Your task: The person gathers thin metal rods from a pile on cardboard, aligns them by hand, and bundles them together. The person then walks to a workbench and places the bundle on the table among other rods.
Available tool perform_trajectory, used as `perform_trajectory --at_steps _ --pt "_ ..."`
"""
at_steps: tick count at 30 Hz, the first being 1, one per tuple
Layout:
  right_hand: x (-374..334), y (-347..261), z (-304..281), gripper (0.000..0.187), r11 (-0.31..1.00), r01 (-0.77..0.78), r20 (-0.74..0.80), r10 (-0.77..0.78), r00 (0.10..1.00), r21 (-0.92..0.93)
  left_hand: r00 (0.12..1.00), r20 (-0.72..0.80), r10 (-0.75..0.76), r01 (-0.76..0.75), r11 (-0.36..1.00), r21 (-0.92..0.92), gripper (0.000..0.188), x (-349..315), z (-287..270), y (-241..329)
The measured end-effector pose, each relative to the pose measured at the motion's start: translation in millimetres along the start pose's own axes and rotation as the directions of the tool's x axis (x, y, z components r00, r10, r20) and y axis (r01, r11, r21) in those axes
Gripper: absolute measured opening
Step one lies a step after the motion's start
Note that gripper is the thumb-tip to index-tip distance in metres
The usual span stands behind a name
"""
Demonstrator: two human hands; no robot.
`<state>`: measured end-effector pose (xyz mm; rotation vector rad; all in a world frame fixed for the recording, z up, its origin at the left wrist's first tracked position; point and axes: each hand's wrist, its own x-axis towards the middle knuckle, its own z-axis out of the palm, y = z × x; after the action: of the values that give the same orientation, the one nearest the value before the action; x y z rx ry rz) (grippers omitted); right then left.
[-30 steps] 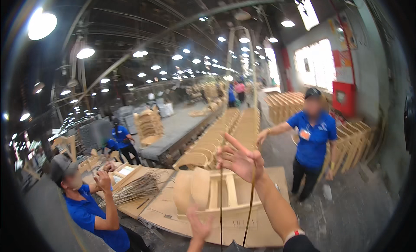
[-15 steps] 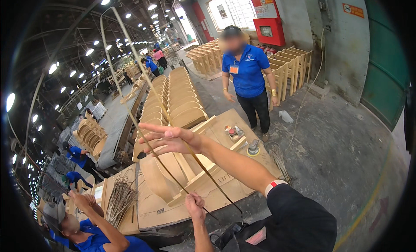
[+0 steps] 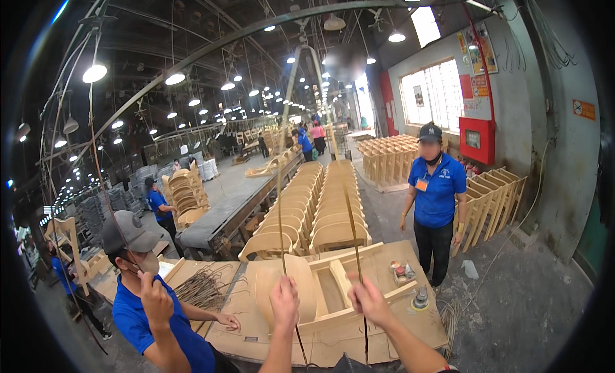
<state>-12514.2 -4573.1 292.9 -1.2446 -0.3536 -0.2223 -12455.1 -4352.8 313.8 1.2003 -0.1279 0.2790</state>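
While the view swung back up toward the hall: both hands, spread apart half a second ago, now sit close together, low in frame.
Left hand (image 3: 284, 302): closed round a thin rattan strand (image 3: 280, 200); a second ago only its fingertips showed at the lower edge.
Right hand (image 3: 368, 300): was flung wide and open-fingered; now pinched on a second strand (image 3: 352, 222).
Strands: both rise from the fists, bow inward and seem to join overhead; the top is too fine to trace. Loose tails hang below the hands.
Chair frame (image 3: 333, 290): bare wood, lying on the cardboard-covered surface (image 3: 416, 331) just beyond the hands.
Reading: strand appears pulled taut after a long draw, so the weaving stroke looks near its end.
Co-worker, lower left: blue shirt, grey cap, one hand raised, bundle of cane (image 3: 204, 286) beside.
Standing person (image 3: 437, 209): right of the surface, facing in.
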Motion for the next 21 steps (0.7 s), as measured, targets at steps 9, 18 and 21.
perform_trajectory --at_steps 9,18,21 --pt "157 -224 81 0.033 0.918 0.397 0.087 -0.395 0.914 -0.003 0.903 0.218 0.37 -0.347 0.928 -0.136 0.028 106 68 240" --pt "109 -257 123 0.033 0.831 0.555 0.101 -0.55 0.829 -0.033 0.813 0.192 0.549 -0.502 0.829 -0.246 0.026 46 50 289" --pt "95 -225 129 0.033 0.824 0.55 0.011 -0.554 0.832 -0.136 0.847 0.158 0.507 -0.467 0.853 -0.234 0.023 28 26 267"
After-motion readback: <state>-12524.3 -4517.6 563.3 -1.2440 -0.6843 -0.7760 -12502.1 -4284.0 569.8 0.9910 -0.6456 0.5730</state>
